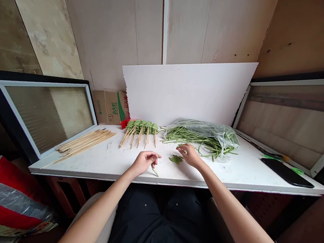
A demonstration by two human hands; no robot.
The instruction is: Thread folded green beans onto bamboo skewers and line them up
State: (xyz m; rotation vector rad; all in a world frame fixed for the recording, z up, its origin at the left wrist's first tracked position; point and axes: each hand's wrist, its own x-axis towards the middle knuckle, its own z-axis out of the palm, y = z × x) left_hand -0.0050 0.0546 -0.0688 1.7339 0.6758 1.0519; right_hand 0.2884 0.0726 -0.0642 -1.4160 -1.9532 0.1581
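My left hand (145, 162) is closed in a pinch near the table's front edge. From beneath its fingers a green bean (155, 171) pokes out, thin and bent. To the right, my right hand (189, 155) hovers with its fingers drawn together; whatever they hold, if anything, is hidden. Just below and left of that hand lies a small pile of short cut bean pieces (175, 159). Farther back, skewered green bean pieces (141, 126) lie in a stack, their bare sticks pointing toward me.
Loose bamboo skewers (87, 142) are spread at the left. A clear plastic bag (204, 128) of long green beans (178, 133) lies at the back right. A black phone (287, 172) rests near the right edge. A white board (187, 95) and a cardboard box (110, 107) stand behind.
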